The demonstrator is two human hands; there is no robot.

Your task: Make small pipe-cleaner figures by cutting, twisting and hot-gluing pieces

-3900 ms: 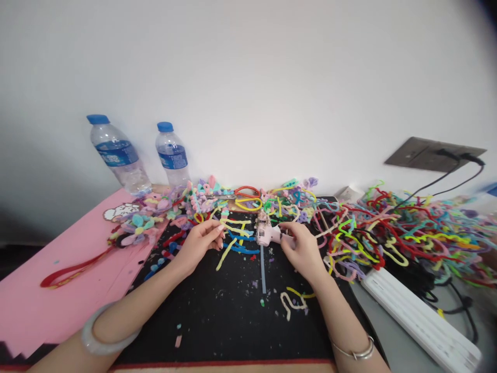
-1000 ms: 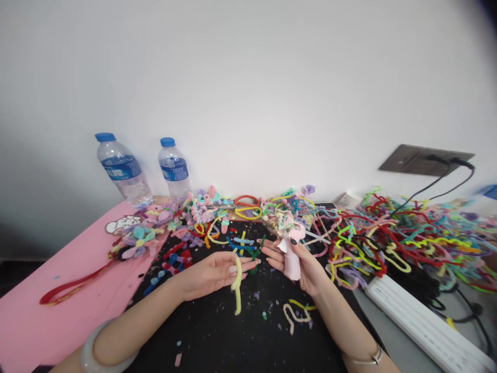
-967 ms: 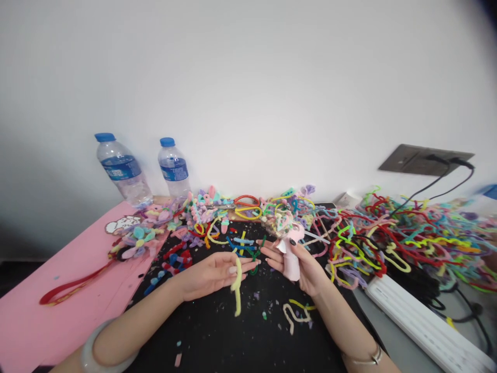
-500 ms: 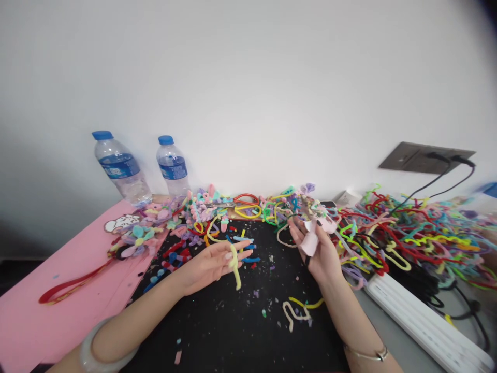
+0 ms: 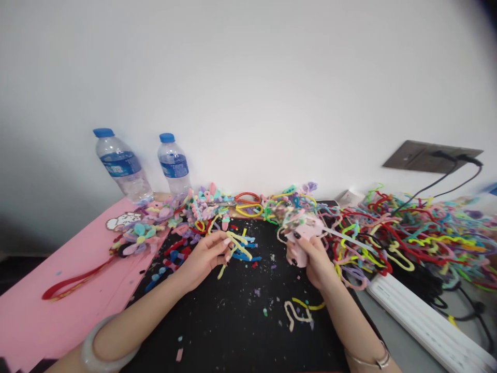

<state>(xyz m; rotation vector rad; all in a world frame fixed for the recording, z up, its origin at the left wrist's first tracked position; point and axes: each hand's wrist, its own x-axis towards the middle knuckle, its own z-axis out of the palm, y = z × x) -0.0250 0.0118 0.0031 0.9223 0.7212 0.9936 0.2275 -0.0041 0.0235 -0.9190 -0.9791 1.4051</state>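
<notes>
My left hand (image 5: 212, 254) is closed, thumb and fingers pinching a pale yellow fuzzy pipe cleaner (image 5: 235, 242) bent into several splayed ends. It hovers over the black mat, in front of some blue pipe cleaner pieces (image 5: 244, 255). To the right, my right hand (image 5: 312, 259) is wrapped around the handle of a pink glue gun (image 5: 308, 230), from whose back a long whitish stick (image 5: 349, 237) seems to run. The gun's front end is blurred against colourful bits behind it. A gap separates the two hands.
Against the wall stand two water bottles (image 5: 124, 171). Scissors with red and yellow handles (image 5: 248, 210) lie at the back. Tangled pipe cleaners (image 5: 427, 228) and a white power strip (image 5: 423, 316) fill the right. Pink sheet (image 5: 89, 259) at left; scraps dot the black mat (image 5: 233, 321).
My left hand has turned and closed more, so the yellow pipe cleaner now points up and right. My right hand has rolled palm-down around the glue gun, whose body now shows more.
</notes>
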